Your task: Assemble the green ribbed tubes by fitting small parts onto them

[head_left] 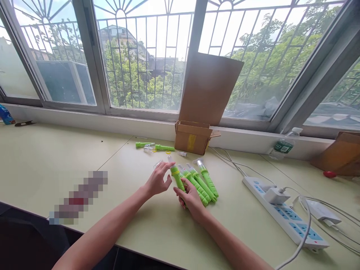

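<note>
My right hand (191,199) is closed round the lower part of a green plastic tube (176,177), which has a yellow ring and a clear tip. The tube leans away from me, tip up. At its top, the fingers of my left hand (159,180) reach to the clear tip, with the thumb apart from the tube. Just right of the hands lies a row of several similar green tubes (200,183) with clear ends. Farther back are loose green pieces (164,147), clear plastic parts (149,149) and a yellow ring (168,152).
A small cardboard box (192,138) stands by the window sill, with a cardboard sheet (210,86) behind it. On the right are a power strip (284,213) with plugged-in cables and a plastic bottle (284,144). A blurred patch (78,198) covers something at left.
</note>
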Available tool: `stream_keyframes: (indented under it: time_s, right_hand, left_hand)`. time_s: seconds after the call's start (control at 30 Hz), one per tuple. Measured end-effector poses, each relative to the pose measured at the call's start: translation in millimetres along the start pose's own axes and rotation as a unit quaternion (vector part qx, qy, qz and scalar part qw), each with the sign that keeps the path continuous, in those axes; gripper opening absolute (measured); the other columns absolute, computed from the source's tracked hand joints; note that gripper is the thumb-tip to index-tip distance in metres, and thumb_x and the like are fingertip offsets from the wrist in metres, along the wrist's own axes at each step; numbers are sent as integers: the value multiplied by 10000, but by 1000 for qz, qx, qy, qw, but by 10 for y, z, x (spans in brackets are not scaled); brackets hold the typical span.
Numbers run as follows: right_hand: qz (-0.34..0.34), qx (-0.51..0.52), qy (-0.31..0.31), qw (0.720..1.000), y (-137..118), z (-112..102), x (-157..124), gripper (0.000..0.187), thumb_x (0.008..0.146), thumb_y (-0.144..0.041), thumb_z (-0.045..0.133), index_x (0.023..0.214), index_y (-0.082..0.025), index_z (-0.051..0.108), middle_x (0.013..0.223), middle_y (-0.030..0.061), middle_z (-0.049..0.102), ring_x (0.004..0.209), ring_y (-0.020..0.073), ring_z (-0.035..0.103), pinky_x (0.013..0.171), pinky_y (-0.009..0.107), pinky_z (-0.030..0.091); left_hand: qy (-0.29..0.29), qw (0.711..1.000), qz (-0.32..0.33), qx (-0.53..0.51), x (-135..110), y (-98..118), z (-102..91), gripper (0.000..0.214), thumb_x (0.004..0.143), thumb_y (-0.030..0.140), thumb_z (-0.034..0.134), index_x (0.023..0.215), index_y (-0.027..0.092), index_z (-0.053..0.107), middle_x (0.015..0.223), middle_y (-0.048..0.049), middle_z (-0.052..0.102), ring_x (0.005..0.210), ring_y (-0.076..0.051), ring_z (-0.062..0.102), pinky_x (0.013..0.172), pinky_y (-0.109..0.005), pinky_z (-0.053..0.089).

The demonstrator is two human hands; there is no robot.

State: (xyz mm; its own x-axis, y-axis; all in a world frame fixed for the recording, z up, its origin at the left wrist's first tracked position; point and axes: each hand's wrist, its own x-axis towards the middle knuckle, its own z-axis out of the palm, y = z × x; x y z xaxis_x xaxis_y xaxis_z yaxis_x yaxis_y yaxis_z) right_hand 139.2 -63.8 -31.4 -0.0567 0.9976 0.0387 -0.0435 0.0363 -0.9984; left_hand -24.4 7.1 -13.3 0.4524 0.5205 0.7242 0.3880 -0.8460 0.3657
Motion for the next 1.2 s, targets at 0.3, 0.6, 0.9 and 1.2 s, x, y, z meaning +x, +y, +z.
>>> stream_keyframes:
  time_s: [0.3,0.6,0.9,1.2]
  right_hand:
    - [-34,1,18,999,6,3,-3,281,790,-440,662,836,-215,501,677,-42,519,419,83,463,346,213,366]
    - [-19,4,10,1000,11,1,4,350,794,-485,645,987,-226,509,663,-57,511,397,72,399,328,198,302]
    - [-39,-4,-6,999,-52,14,-32,352,827,-535,576,762,-192,526,718,-10,533,487,100,486,389,222,376]
    - [-24,9,18,1000,-4,-5,-3,380,762,-493,668,968,-227,492,670,-66,502,377,63,383,323,195,297]
  left_hand:
    - [17,1000,-7,-26,-6,-1,29,612,747,49,492,1328,220,405,1097,-91,561,1010,-229,531,895,-423,484]
    - [18,999,3,-27,-9,7,34,633,742,44,497,1341,219,395,1135,-102,550,1060,-240,511,923,-435,472]
    - [18,999,5,-28,-6,27,20,646,749,44,496,1354,238,381,1193,-100,537,1104,-244,499,960,-451,452]
    - [5,999,-3,-31,-13,44,27,644,751,46,493,1354,239,379,1197,-106,541,1119,-251,512,948,-455,463]
